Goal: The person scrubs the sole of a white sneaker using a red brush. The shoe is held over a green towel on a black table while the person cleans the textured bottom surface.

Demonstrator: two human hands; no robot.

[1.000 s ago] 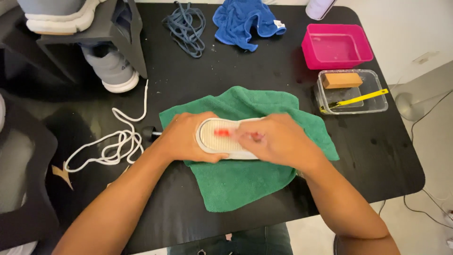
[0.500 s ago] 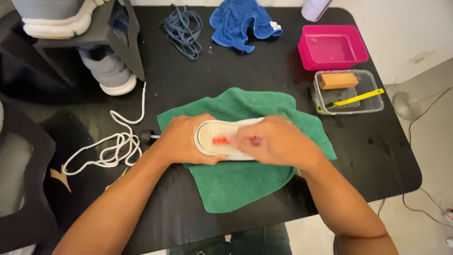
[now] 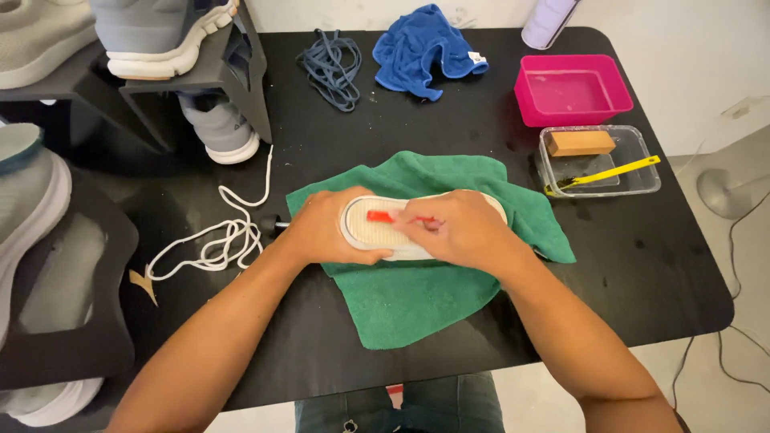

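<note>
A white shoe sole (image 3: 377,232) lies on the green towel (image 3: 417,289) in the middle of the black counter (image 3: 642,265). The left hand (image 3: 325,228) wraps around one end of the sole, holding it down. The right hand (image 3: 453,228) rests on top of the sole, fingers closed on a small red tool (image 3: 381,216). White laces (image 3: 216,240) lie beside the towel, near the left hand

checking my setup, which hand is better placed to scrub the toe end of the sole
Right. The right hand already holds the red brush on the white sole; the left hand grips its near end, steadying it.
</note>
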